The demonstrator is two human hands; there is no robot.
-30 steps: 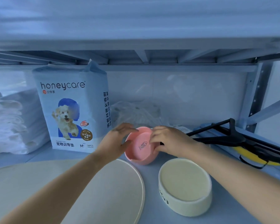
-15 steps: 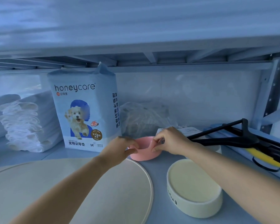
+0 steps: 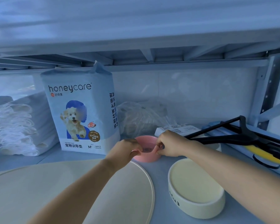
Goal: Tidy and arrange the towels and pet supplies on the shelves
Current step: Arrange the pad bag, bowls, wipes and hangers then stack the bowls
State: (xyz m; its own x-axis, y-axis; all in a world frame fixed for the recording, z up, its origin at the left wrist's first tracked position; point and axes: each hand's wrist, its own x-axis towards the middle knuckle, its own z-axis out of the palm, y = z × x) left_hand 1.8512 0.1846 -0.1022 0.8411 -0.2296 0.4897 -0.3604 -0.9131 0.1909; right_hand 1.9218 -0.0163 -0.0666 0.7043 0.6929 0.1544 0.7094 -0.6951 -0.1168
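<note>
While the left hand (image 3: 124,152) and right hand (image 3: 171,144) pinch the rim of the pink bowl (image 3: 146,157) on the shelf (image 3: 160,183) beside the pad pack (image 3: 81,113), their fingers (image 3: 158,147) should release together, leaving it flat and clear of the cream bowl (image 3: 196,188).

Towels (image 3: 18,125) stack left of the pad pack (image 3: 81,110), a bag (image 3: 142,117) right of it. Before the bag sits a bowl (image 3: 146,158); nearer, mat (image 3: 55,191) left, dish (image 3: 196,189) right.
</note>
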